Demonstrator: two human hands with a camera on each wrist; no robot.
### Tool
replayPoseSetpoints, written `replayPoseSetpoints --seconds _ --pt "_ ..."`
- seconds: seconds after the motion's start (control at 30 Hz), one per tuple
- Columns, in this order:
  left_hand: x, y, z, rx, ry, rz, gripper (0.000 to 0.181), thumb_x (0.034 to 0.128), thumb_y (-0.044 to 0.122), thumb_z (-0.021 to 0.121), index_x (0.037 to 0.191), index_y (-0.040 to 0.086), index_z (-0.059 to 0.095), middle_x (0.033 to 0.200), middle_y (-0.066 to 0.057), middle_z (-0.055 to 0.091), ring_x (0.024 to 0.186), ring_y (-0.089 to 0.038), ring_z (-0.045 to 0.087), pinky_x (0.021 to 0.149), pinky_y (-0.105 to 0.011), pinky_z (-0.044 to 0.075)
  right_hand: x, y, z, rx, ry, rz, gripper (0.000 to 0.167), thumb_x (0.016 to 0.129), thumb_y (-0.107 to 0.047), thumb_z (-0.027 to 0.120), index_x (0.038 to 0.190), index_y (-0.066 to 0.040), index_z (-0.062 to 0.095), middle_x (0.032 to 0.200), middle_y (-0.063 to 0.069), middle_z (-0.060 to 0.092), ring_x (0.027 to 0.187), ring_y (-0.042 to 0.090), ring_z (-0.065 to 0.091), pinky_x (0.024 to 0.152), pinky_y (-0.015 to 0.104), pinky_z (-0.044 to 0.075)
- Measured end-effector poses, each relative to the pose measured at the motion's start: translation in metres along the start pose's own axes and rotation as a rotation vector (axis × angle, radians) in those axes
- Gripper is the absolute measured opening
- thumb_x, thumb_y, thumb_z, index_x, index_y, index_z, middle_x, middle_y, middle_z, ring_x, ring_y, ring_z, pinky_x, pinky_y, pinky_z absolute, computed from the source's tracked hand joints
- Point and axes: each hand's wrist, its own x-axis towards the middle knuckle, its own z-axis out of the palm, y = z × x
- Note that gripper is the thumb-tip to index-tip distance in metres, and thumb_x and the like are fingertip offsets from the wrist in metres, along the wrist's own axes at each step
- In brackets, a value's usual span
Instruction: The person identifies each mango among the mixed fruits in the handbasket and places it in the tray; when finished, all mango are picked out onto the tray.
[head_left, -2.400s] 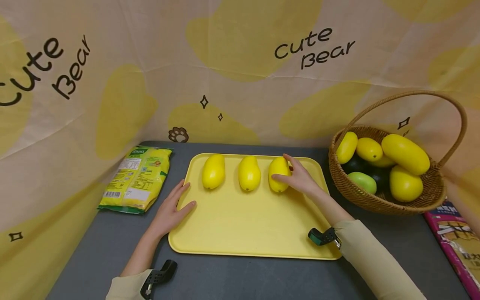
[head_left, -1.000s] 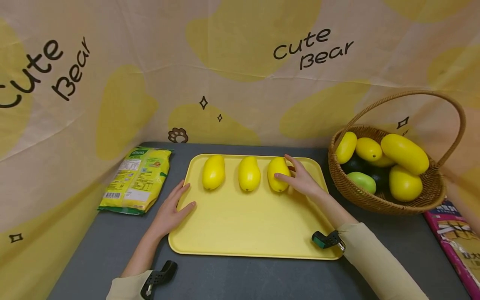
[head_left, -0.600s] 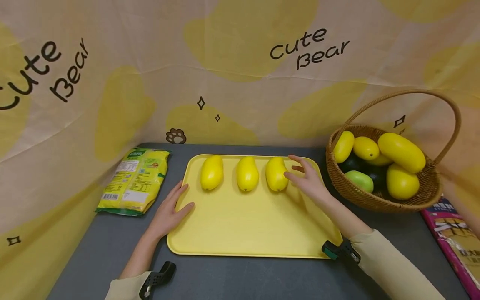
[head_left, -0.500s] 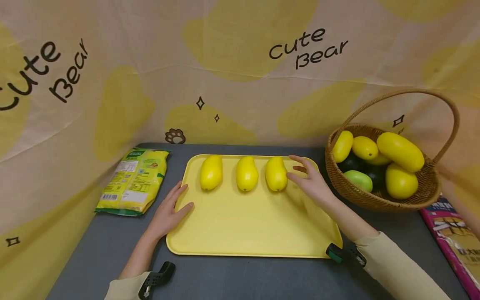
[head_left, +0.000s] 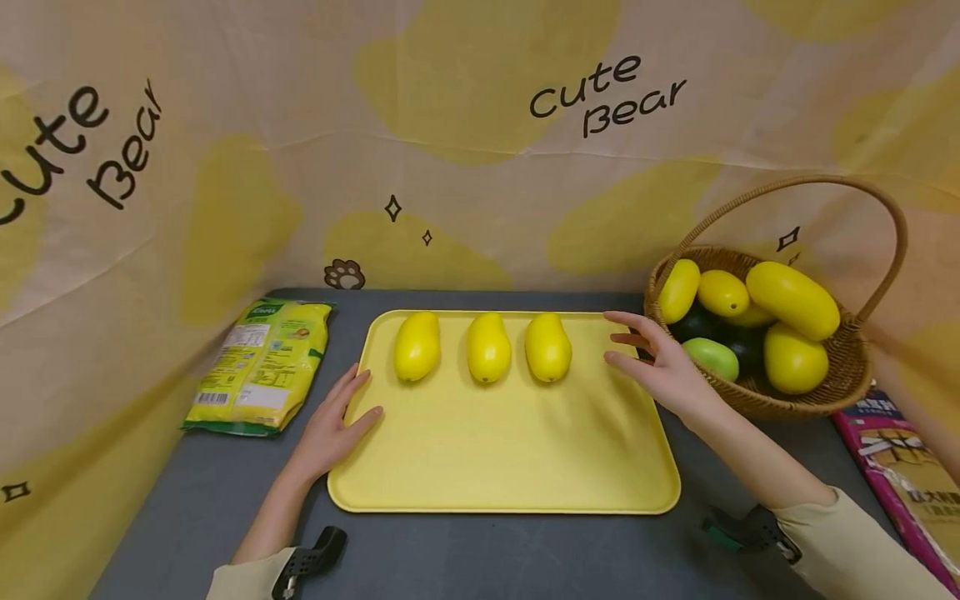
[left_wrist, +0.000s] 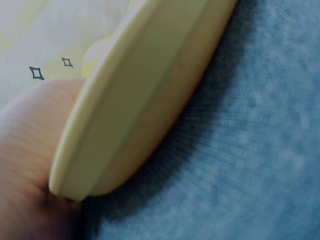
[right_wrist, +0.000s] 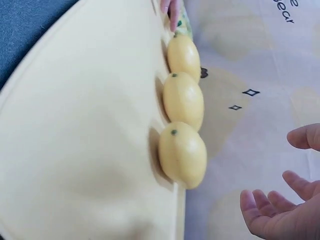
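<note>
1. From where I stand, the right hand (head_left: pixel 663 367) holds nothing; its fingers and thumb are spread wide, in the air by the right edge of the tray (head_left: pixel 495 450), apart from the fruit.

2. The left hand (head_left: pixel 330 429) rests on the tray's left edge, fingers stretched, thumb over the inside; I suppose it is to keep the tray steady.

3. On the tray, along its far edge, 3 yellow fruits lie in 1 row: the right fruit (head_left: pixel 548 346), the middle fruit (head_left: pixel 489 347) and the left fruit (head_left: pixel 417 346). All lie lengthwise and apart, which looks intended, perhaps so that fingers can fit between.

4. The raised rim would probably stop a rolling fruit. The tray's broad front part gives much room.

5. On the right, the basket (head_left: pixel 853 362) stands close behind the hand, so that side seems tight. The yellow bag (head_left: pixel 255 367) lies left of the tray, apart from it.
</note>
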Motion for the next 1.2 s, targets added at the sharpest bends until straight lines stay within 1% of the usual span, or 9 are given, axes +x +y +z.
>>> replayPoseSetpoints --seconds 0.23,0.37,0.5,0.57,0.63,0.77,1.0,1.1,1.2 --pt "0.0 -0.001 0.0 0.007 -0.005 -0.008 0.065 0.0971 0.028 0.062 0.15 0.003 0.035 0.159 -0.019 0.018 0.143 -0.042 0.02 0.109 -0.062 0.022 -0.011 -0.012 -0.034 -0.149 0.038 -0.074 0.051 0.099 -0.028 0.059 0.146 -0.018 0.043 0.141 0.01 0.046 0.125 0.027 0.048 0.084 0.018 0.047" --pt "0.0 -0.001 -0.001 0.002 -0.004 -0.006 0.065 0.0973 0.029 0.062 0.151 0.004 0.035 0.159 -0.018 0.018 0.143 -0.042 0.019 0.109 -0.062 0.022 -0.01 -0.015 -0.059 -0.246 0.089 -0.08 0.049 0.099 -0.028 0.059 0.145 -0.015 0.046 0.136 0.013 0.05 0.115 0.015 0.052 0.076 0.012 0.045" --pt "0.0 -0.002 -0.001 0.003 -0.009 -0.011 0.066 0.097 0.03 0.062 0.151 0.004 0.034 0.16 -0.018 0.017 0.143 -0.042 0.019 0.108 -0.063 0.022 -0.004 -0.015 -0.091 -0.339 0.07 -0.026 0.051 0.099 -0.03 0.058 0.145 -0.01 0.044 0.14 0.018 0.047 0.119 0.027 0.052 0.074 0.009 0.043" --pt "0.0 -0.002 -0.001 0.004 -0.011 -0.013 0.067 0.0968 0.031 0.062 0.151 0.004 0.034 0.16 -0.018 0.017 0.143 -0.042 0.019 0.108 -0.063 0.022 0.002 -0.015 -0.106 -0.399 0.055 0.008 0.053 0.099 -0.033 0.057 0.144 -0.008 0.044 0.141 0.02 0.045 0.121 0.037 0.05 0.081 0.017 0.045" --pt "0.0 -0.002 -0.001 0.004 -0.013 -0.015 0.067 0.0965 0.031 0.063 0.151 0.004 0.034 0.16 -0.017 0.017 0.143 -0.042 0.019 0.108 -0.063 0.022 0.007 -0.015 -0.121 -0.459 0.041 0.051 0.055 0.099 -0.037 0.055 0.144 -0.007 0.042 0.145 0.022 0.041 0.123 0.042 0.045 0.09 0.034 0.046" --pt "0.001 -0.003 -0.001 0.004 -0.01 -0.011 0.068 0.0964 0.032 0.063 0.151 0.004 0.034 0.16 -0.017 0.017 0.143 -0.042 0.019 0.108 -0.063 0.022 0.018 -0.007 -0.149 -0.594 0.035 0.081 0.058 0.1 -0.039 0.051 0.143 0.0 0.04 0.141 0.033 0.038 0.121 0.052 0.04 0.092 0.065 0.035" --pt "0.001 -0.002 0.0 0.007 -0.006 -0.007 0.066 0.0967 0.03 0.062 0.151 0.004 0.035 0.16 -0.017 0.018 0.144 -0.041 0.019 0.109 -0.062 0.022 0.037 0.021 -0.19 -0.791 0.017 0.141 0.069 0.098 -0.038 0.053 0.137 0.016 0.033 0.13 0.046 0.034 0.114 0.062 0.036 0.091 0.069 0.031" --pt "0.001 -0.002 0.0 0.009 -0.001 -0.003 0.066 0.0967 0.03 0.062 0.15 0.003 0.035 0.159 -0.018 0.019 0.143 -0.042 0.02 0.108 -0.063 0.022 0.038 0.028 -0.198 -0.861 0.009 0.189 0.079 0.093 -0.042 0.059 0.13 0.022 0.033 0.123 0.047 0.036 0.109 0.063 0.037 0.089 0.069 0.033" --pt "0.001 -0.001 0.0 0.013 0.001 -0.002 0.065 0.0968 0.03 0.062 0.15 0.003 0.035 0.159 -0.018 0.019 0.143 -0.042 0.02 0.108 -0.062 0.022 0.037 0.035 -0.203 -0.908 0.007 0.197 0.076 0.088 -0.042 0.066 0.121 0.022 0.039 0.113 0.045 0.042 0.099 0.06 0.044 0.082 0.066 0.037"
